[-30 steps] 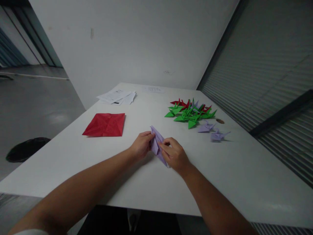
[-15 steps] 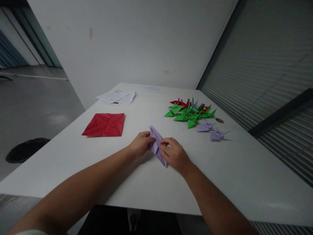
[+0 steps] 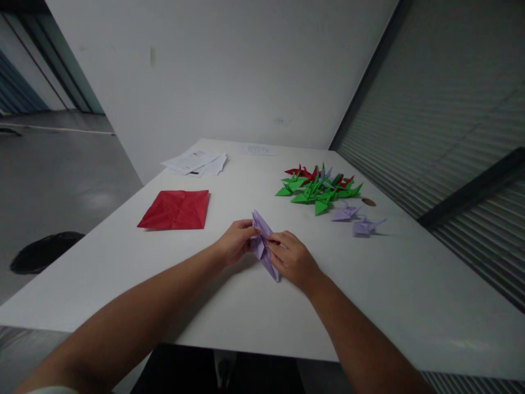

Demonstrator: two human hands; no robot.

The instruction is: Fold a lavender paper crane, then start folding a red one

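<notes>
A partly folded purple origami paper (image 3: 261, 250) is held just above the white table, slanting from upper left to lower right. My left hand (image 3: 239, 241) grips its left side, thumb on top. From the right, the fingers of my right hand (image 3: 291, 257) pinch the paper near its middle and hide part of that edge. To the left lies a creased red paper (image 3: 180, 209), flat and apart from both hands.
Green cranes (image 3: 314, 191) pile up with red and purple ones at the back right. Two purple cranes (image 3: 365, 226) stand closer, by a table grommet (image 3: 368, 202). Printed sheets (image 3: 194, 162) lie at the back left. A wall and window blinds (image 3: 443, 120) border the table (image 3: 229, 317).
My right hand's fingers have shifted slightly on the paper and lie flatter against its middle. My left hand and the other things stay in place.
</notes>
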